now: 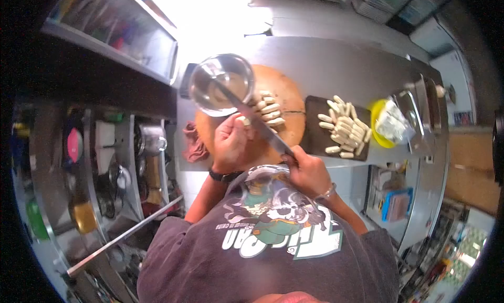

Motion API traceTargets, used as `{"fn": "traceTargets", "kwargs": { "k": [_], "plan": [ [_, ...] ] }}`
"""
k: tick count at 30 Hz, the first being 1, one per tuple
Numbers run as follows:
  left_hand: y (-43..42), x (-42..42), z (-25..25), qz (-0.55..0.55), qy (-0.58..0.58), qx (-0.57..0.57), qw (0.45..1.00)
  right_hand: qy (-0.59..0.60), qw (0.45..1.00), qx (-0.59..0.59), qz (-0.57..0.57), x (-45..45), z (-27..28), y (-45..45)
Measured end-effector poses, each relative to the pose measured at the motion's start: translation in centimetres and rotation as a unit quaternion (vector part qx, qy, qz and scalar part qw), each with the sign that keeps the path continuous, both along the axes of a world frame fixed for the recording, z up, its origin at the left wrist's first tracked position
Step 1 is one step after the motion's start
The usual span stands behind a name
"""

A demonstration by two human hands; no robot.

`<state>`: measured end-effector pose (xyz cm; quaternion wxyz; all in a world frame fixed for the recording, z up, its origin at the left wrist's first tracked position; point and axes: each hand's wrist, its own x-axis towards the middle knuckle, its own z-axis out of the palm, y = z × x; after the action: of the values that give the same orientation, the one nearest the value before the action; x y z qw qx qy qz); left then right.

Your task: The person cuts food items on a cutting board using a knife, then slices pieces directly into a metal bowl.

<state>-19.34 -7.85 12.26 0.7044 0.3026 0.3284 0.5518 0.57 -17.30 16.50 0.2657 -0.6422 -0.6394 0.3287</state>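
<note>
My right hand (310, 173) is wrapped round the handle of a long knife (272, 138). Its blade slants up and left across a round wooden cutting board (292, 96), with the tip over a metal bowl (200, 91). The bowl has something light brown inside and overlaps the board's far left part. Beside the blade, my left hand (231, 143) has its fingers pinched on a small pale piece (245, 121). Several pale finger-shaped rolls (272, 114) lie in a row on the board, partly hidden by the knife.
To the right, a dark tray (315, 137) carries a heap of similar pale rolls (346, 129). Past it are a yellow bowl (377, 125) with white plastic in it and a metal container (417, 119). A reddish cloth (194, 143) lies left of the board. Shelves with pots line the left side.
</note>
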Motion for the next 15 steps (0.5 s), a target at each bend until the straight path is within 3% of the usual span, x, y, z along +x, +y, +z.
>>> {"fn": "traceTargets", "kwargs": {
  "k": [5, 10, 13, 15],
  "plan": [
    [-0.2, -2.1, -3.2, -0.044, 0.000, 0.023, 0.999, 0.008, 1.000, 0.008, 0.024, 0.6, 0.1, -0.2],
    [-0.1, -1.0, -1.9, -0.075, -0.023, 0.045, 0.996, 0.003, 1.000, -0.001, 0.020, 0.5, 0.3, 0.1],
    [-0.6, 0.2, -0.5, -0.028, 0.043, 0.024, 0.998, 0.011, 1.000, 0.014, 0.016, 0.4, 0.1, 0.0],
    [-0.6, -0.6, -0.7, -0.094, 0.080, 0.016, 0.992, 0.024, 0.999, 0.027, 0.026, 0.2, 0.1, 0.0]
  ]
}}
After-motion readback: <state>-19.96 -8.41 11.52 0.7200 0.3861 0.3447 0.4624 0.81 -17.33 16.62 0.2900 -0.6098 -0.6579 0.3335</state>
